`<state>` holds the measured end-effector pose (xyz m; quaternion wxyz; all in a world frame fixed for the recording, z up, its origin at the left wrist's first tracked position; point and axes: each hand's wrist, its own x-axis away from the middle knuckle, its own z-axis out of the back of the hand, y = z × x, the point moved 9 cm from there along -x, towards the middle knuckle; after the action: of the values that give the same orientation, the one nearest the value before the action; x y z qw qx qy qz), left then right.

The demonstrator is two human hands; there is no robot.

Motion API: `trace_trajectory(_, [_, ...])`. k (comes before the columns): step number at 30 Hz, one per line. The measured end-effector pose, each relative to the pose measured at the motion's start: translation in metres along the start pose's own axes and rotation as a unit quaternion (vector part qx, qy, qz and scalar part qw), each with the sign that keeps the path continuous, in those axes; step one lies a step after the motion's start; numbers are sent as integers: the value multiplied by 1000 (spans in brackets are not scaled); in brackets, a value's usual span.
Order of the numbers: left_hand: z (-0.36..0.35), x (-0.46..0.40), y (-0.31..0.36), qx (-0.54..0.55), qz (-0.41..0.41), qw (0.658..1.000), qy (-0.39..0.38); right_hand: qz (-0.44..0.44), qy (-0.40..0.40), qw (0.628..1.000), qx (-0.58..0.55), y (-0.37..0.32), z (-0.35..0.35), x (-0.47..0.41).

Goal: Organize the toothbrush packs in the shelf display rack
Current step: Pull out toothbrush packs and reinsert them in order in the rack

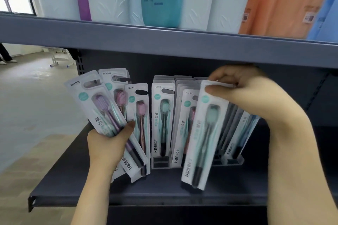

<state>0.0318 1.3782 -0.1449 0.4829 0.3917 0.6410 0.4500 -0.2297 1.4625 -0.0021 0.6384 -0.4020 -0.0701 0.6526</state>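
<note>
The dark lower shelf [164,193] lies bare along its near edge, open from the left corner across to the middle. Overhead, the grey upper shelf [164,42] hangs low; the right hand [243,93] sits just under its lip. At the far middle, upright toothbrush packs [162,118] fill the clear rack [234,160], rows touching one another. The left hand [109,144] grips a fanned bunch of packs [109,115] that blocks the left side. The tilted pack [204,133] pinched by the right hand leans across the rack's front. A narrow gap shows between the fan and the rack.
</note>
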Motion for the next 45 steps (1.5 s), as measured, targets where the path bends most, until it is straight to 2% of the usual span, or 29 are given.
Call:
trace_trajectory(8, [4, 2, 3, -2, -12, 1000, -8, 52, -69, 996, 4, -41, -39, -12])
trace_trajectory(12, [8, 3, 5, 3, -17, 1000, -6, 98, -74, 991, 60, -64, -57, -20])
trace_trajectory(20, [16, 2, 5, 3, -30, 1000, 5, 128, -77, 984, 95, -64, -73, -31])
trace_trajectory(34, [15, -1, 4, 10, -31, 999, 1, 142, -91, 981, 94, -55, -84, -38])
trace_trajectory(39, [13, -2, 7, 0, -35, 999, -1, 132, -126, 979, 94, -51, -87, -39])
trace_trajectory(45, [14, -5, 6, -1, -33, 999, 0, 133, -103, 978, 126, -45, -94, -39])
